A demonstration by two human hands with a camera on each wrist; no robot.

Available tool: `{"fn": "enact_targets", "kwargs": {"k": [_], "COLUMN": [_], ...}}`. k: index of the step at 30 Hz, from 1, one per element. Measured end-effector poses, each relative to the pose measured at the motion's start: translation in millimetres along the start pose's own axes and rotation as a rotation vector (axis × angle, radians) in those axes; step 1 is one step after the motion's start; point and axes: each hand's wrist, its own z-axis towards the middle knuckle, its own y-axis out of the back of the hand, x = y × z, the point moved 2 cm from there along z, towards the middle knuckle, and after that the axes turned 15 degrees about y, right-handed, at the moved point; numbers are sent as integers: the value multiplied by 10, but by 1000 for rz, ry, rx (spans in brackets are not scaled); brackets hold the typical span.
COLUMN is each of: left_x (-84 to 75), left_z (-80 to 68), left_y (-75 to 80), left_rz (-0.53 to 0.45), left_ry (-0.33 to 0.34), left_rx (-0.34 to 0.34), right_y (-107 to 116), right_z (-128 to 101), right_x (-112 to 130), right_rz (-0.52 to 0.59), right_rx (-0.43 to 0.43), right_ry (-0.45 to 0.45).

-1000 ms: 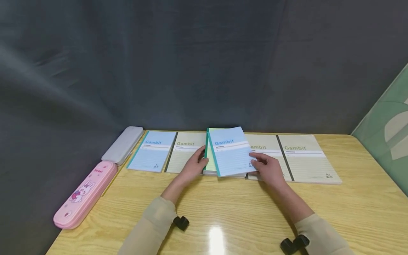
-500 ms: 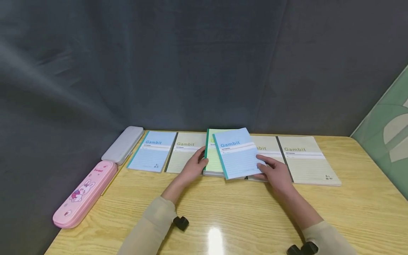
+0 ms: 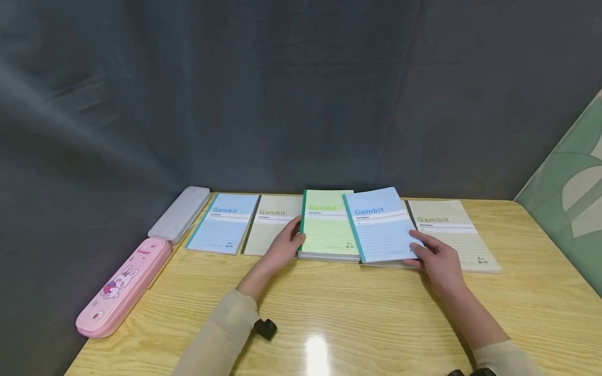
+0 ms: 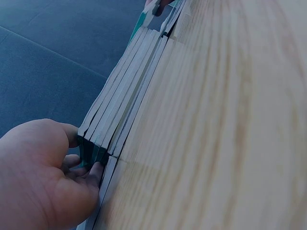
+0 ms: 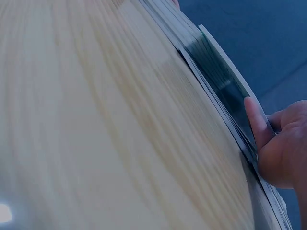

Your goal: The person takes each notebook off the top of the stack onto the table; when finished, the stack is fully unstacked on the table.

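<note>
A stack of notebooks with a green one (image 3: 326, 227) on top lies in the middle of the wooden table (image 3: 357, 324). My left hand (image 3: 284, 246) grips the stack's left edge, thumb on top; the left wrist view shows the fingers (image 4: 76, 163) curled round the stack's spine (image 4: 120, 124). My right hand (image 3: 435, 258) pinches the lower right corner of a blue notebook (image 3: 381, 224), held just right of the stack and over a beige notebook. In the right wrist view the thumb (image 5: 256, 122) lies on that cover (image 5: 218, 72).
A blue notebook (image 3: 223, 223) and a beige one (image 3: 268, 224) lie left of the stack, another beige one (image 3: 451, 235) to the right. A grey pencil case (image 3: 180, 214) and a pink one (image 3: 123, 287) lie along the table's left edge. A dark curtain hangs behind.
My right hand has carried the blue notebook off the stack and to the right, uncovering the green notebook. My left hand has stayed on the stack's left edge.
</note>
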Motion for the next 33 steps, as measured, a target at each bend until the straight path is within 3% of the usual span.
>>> {"fn": "enact_targets", "kwargs": {"k": [4, 13, 20, 33], "left_x": [64, 91, 84, 72], "left_z": [30, 39, 31, 9], "left_y": [-4, 11, 8, 10], "left_rz": [3, 24, 23, 17], "left_ry": [-18, -2, -3, -6], "left_rx": [-8, -6, -11, -4], "right_y": [202, 524, 751, 1166], "right_z": [-27, -113, -140, -197], "right_x": [-34, -49, -66, -78], "right_rz": [50, 46, 63, 148], "right_rx": [-36, -80, -183, -234], "right_ry": [6, 4, -31, 9]}}
